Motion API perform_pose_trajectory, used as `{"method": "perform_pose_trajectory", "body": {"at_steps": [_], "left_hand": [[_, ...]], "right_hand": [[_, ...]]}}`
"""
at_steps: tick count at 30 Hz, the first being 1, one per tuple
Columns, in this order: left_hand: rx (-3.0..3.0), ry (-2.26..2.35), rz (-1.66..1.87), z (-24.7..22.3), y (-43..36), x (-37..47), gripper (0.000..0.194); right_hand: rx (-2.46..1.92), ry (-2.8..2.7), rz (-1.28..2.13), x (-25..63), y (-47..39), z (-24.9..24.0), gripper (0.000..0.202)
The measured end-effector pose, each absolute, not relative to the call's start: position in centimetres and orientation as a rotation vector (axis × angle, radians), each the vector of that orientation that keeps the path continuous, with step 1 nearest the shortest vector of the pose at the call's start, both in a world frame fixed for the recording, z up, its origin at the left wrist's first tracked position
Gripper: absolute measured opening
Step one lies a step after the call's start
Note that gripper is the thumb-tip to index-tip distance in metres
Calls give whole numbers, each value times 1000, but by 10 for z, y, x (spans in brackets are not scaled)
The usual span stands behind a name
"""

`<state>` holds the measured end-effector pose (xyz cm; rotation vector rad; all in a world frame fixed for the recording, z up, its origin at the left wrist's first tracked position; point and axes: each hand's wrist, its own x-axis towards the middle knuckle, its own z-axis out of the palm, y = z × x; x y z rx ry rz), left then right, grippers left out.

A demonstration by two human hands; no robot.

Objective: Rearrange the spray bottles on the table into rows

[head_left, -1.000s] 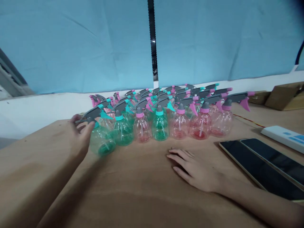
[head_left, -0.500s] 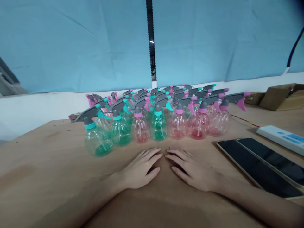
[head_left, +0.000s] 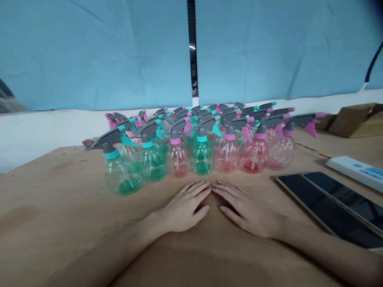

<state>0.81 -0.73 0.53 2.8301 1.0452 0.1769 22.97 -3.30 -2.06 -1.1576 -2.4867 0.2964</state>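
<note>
Left hand [head_left: 186, 209] and right hand [head_left: 248, 211] rest on the desk [head_left: 68, 187], fingers spread, gripping nothing. Spray bottles [head_left: 202, 158] toward its far edge look light, slick; best held by the neck.

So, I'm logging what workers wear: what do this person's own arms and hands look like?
The ungloved, five-fingered left hand and matching right hand show no rings. The left forearm and right forearm are bare, with no sleeve, watch or bracelet in view.

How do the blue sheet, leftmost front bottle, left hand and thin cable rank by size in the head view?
Blue sheet
Leftmost front bottle and left hand: too close to rank
Thin cable
</note>
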Motion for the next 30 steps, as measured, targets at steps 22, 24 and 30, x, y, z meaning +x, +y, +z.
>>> {"method": "perform_pose_trajectory", "body": {"at_steps": [22, 24, 30], "left_hand": [[2841, 1118, 140, 9, -8, 8, 47], [2835, 1123, 133, 10, -9, 8, 47], [2850, 1109, 162, 8, -8, 7, 47]], "right_hand": [[-1132, -2509, 243, 234, -34, -16, 45], [-1125, -2504, 240, 234, -34, -15, 44], [-1101, -2504, 243, 234, -33, -16, 45]]}}
